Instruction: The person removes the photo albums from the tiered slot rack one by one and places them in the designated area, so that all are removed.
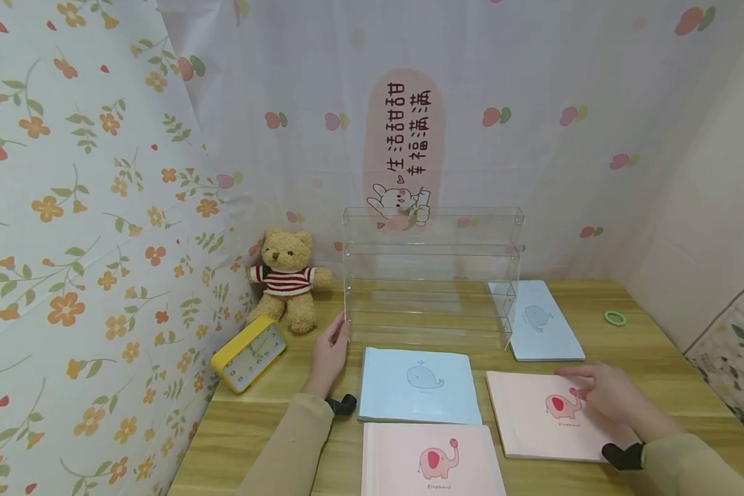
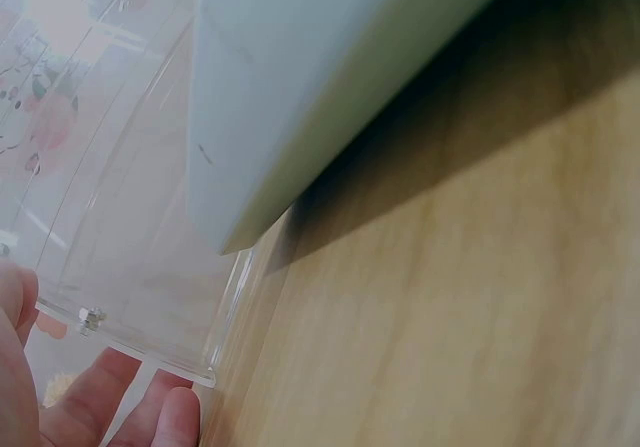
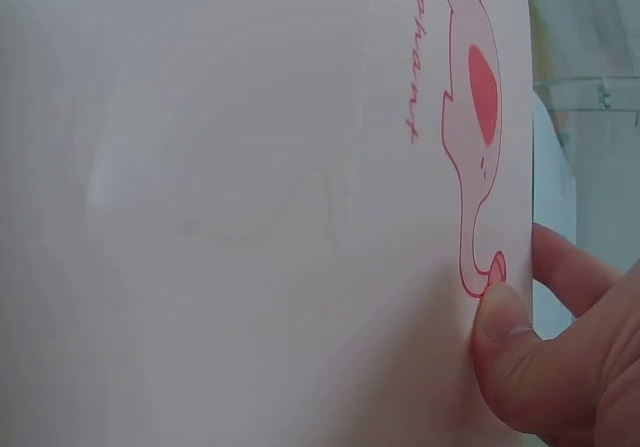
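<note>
A clear acrylic rack with several tiers stands on the table. My left hand grips the lower part of its left side panel; in the left wrist view, fingers show at the panel's edge, near a small metal screw. On the right, my right hand pinches the far edge of a pink elephant booklet. Its thumb lies on the cover by the elephant's trunk, and a finger is at the edge's other side. Between the hands lies a blue whale booklet, with another pink elephant booklet in front.
Another blue whale booklet lies beside the rack's right end. A green ring is farther right. To the left sit a teddy bear in a striped shirt and a yellow clock. Patterned curtains hang behind and at the left.
</note>
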Available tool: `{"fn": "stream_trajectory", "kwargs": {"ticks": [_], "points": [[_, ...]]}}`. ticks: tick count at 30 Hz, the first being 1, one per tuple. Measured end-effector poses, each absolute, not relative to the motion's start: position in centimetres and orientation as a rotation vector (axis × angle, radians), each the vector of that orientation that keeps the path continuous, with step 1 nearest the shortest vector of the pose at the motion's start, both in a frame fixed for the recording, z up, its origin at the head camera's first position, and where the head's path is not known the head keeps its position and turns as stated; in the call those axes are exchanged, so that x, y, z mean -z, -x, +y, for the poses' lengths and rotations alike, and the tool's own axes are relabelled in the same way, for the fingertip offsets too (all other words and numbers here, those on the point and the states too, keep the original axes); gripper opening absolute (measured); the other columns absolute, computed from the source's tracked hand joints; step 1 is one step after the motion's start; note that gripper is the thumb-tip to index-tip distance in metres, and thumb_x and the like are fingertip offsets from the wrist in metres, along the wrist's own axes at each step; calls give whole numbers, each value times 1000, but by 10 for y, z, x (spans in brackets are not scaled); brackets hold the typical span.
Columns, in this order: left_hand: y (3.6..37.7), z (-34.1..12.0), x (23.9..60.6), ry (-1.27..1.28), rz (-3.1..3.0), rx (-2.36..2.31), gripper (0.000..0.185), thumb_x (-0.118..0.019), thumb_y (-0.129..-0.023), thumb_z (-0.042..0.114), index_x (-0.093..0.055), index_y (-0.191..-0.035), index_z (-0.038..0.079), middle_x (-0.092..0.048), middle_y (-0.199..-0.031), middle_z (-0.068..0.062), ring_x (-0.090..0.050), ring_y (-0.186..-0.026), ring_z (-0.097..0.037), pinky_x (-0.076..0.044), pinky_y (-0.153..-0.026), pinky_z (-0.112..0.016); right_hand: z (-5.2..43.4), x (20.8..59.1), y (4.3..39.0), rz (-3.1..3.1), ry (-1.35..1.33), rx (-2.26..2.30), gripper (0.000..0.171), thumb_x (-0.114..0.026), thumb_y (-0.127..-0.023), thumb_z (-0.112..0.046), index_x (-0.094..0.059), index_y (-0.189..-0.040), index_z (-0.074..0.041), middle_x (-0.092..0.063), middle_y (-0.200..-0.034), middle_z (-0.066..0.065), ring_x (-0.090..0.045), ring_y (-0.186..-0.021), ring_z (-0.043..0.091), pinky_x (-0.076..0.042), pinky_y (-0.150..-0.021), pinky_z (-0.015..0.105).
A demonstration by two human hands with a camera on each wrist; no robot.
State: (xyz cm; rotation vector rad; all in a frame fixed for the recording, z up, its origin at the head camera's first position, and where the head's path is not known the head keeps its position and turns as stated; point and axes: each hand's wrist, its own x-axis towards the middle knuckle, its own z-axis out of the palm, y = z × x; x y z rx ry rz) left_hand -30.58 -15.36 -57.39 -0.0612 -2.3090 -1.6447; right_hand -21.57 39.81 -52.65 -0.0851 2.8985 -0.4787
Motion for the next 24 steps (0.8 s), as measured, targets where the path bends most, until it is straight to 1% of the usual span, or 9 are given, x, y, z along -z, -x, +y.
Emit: {"fn": "stream_trajectory", "kwargs": {"ticks": [3, 8, 10, 12, 15, 17, 19, 22, 24], "points": [[305, -154, 573, 52, -2324, 1662, 45, -61, -115, 35, -64, -157, 20, -75, -145, -13, -74, -124, -29, -62, -103, -47, 397, 526, 215, 2899, 84, 463, 50, -74, -89, 0, -77, -138, -14, -61, -138, 46, -59, -120, 67, -55, -85, 62], [304, -155, 574, 39, -2325, 1693, 45, -60, -116, 33, -62, -159, 20, -70, -153, -13, -70, -136, -32, -59, -113, -54, 396, 525, 215, 2893, 75, 475, 48, -76, -88, -1, -77, -134, -12, -62, -138, 43, -57, -121, 65, -52, -93, 74], [305, -155, 575, 41, -2321, 1688, 45, -60, -116, 33, -62, -159, 19, -69, -153, -14, -69, -137, -34, -58, -114, -55, 396, 525, 215, 2897, 70, 485, 47, -76, -88, -1, -77, -134, -12, -62, -139, 43, -55, -124, 68, -49, -98, 81], [305, -155, 575, 37, -2317, 1688, 46, -61, -115, 33, -62, -159, 19, -72, -149, -15, -71, -134, -34, -58, -113, -55, 397, 526, 216, 2901, 66, 492, 46, -76, -90, -3, -76, -134, -12, -62, -141, 43, -52, -127, 70, -44, -102, 86], [306, -155, 575, 41, -2315, 1672, 48, -61, -115, 33, -59, -161, 17, -76, -141, -18, -74, -127, -35, -61, -108, -54, 397, 528, 217, 2903, 44, 490, 45, -76, -92, -5, -75, -136, -12, -60, -143, 43, -50, -129, 71, -40, -105, 89], [307, -157, 573, 33, -2315, 1673, 50, -61, -115, 31, -57, -163, 17, -76, -137, -20, -75, -123, -36, -62, -105, -53, 396, 529, 218, 2908, 47, 473, 44, -76, -92, -7, -74, -136, -12, -60, -141, 44, -53, -127, 69, -42, -104, 88], [305, -159, 571, 37, -2299, 1684, 51, -61, -115, 28, -54, -164, 15, -74, -142, -21, -74, -126, -38, -62, -107, -53, 392, 530, 219, 2931, 67, 445, 42, -77, -94, -11, -74, -136, -10, -62, -137, 43, -57, -123, 68, -46, -102, 86], [298, -163, 563, 55, -2260, 1694, 53, -61, -115, 23, -51, -166, 13, -66, -154, -21, -69, -135, -40, -59, -112, -55, 385, 526, 216, 3008, 128, 381, 42, -79, -96, -20, -72, -135, -6, -64, -132, 42, -59, -118, 66, -49, -99, 83], [291, -166, 554, 84, -2233, 1668, 54, -62, -114, 19, -50, -166, 12, -61, -160, -21, -65, -140, -43, -57, -115, -57, 377, 520, 213, 3076, 165, 356, 45, -81, -97, -26, -72, -136, -4, -64, -132, 41, -58, -119, 66, -48, -100, 82]]}}
